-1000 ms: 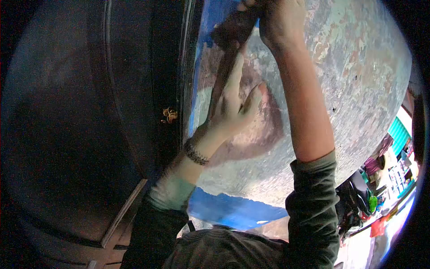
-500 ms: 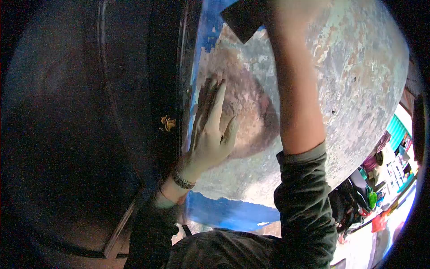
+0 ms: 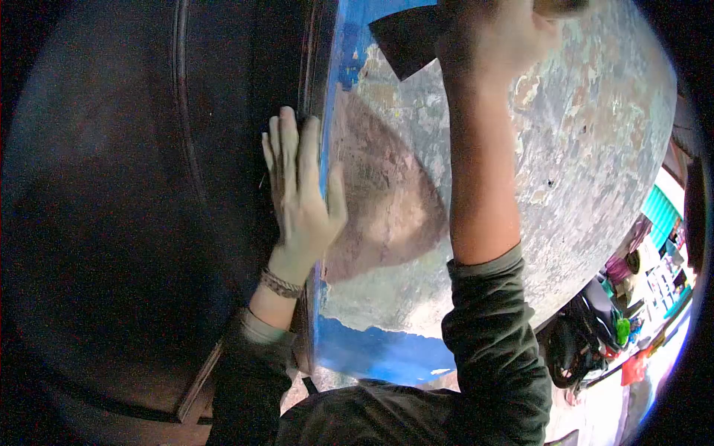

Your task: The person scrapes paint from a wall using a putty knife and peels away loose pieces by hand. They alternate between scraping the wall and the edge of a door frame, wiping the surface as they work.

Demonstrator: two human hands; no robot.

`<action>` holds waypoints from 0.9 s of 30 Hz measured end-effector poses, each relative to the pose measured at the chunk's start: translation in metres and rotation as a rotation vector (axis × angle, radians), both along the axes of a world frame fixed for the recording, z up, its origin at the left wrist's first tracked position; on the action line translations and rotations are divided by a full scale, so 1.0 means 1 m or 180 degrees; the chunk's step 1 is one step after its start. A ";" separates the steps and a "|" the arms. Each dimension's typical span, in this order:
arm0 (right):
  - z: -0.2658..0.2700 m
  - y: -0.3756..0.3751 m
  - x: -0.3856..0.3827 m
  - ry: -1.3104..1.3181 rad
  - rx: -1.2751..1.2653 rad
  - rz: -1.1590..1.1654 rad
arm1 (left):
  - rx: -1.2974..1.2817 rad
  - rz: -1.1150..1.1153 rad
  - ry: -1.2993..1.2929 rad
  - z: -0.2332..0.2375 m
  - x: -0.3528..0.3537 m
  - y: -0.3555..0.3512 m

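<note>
My right hand [image 3: 494,44] grips a scraper at the top of the view. Its wide dark blade [image 3: 407,37] points left, close to the blue paint beside the frame, and a bit of its handle [image 3: 561,7] shows past my fist. Whether the blade touches the wall cannot be made out. My left hand [image 3: 301,197], with a patterned bracelet [image 3: 281,283] at the wrist, holds nothing. Its fingers stretch upward along the dark door frame [image 3: 306,74], with the thumb over the wall's edge. The wall [image 3: 587,149] is patchy grey and beige with flaking paint.
Blue paint [image 3: 387,353] remains along the wall's lower part and beside the frame. A dark door panel [image 3: 111,186] fills the left side. Outside at lower right stand a motorbike [image 3: 573,338] and a teal shutter [image 3: 660,212].
My left hand has moved left, off the bare wall and onto the dark frame. My right forearm has shifted slightly left, the scraper still in hand, and more of its handle shows.
</note>
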State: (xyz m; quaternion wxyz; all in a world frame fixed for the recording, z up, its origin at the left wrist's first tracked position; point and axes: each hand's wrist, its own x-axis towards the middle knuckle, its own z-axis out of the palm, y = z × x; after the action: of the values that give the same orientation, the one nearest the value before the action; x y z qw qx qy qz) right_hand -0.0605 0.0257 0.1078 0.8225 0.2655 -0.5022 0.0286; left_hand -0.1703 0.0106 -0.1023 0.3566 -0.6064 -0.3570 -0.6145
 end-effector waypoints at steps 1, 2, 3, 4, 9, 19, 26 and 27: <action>0.001 0.001 -0.003 0.0433 0.0023 -0.0244 | -0.0098 0.0320 -0.0108 -0.003 -0.005 0.005; -0.002 0.005 -0.005 0.0293 0.0045 -0.0472 | -0.0230 0.0716 0.0120 -0.006 -0.014 0.009; -0.002 0.007 -0.009 0.0146 0.0074 -0.0692 | -0.0255 0.0718 0.0119 -0.008 -0.016 0.011; 0.006 0.007 -0.013 0.0588 0.0553 -0.1404 | -0.0196 0.0640 0.0105 -0.008 -0.018 0.013; 0.000 0.000 -0.009 0.0159 -0.0058 -0.0627 | -0.0105 0.0551 0.0133 -0.013 -0.020 0.013; -0.003 -0.008 0.002 0.0416 -0.0376 -0.1852 | -0.0054 0.0541 0.0057 -0.011 -0.018 0.012; -0.001 0.003 -0.001 0.0240 -0.0440 -0.0735 | -0.0060 0.0640 0.0118 -0.017 -0.019 0.015; 0.002 0.002 -0.003 0.0284 -0.0255 -0.1130 | -0.0028 0.0665 0.0106 -0.016 -0.019 0.015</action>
State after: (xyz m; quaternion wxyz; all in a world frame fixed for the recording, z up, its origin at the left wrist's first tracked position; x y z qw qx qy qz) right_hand -0.0631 0.0272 0.1095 0.8461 0.1407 -0.5025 -0.1088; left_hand -0.1890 0.0260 -0.1180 0.4221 -0.5776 -0.4150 -0.5622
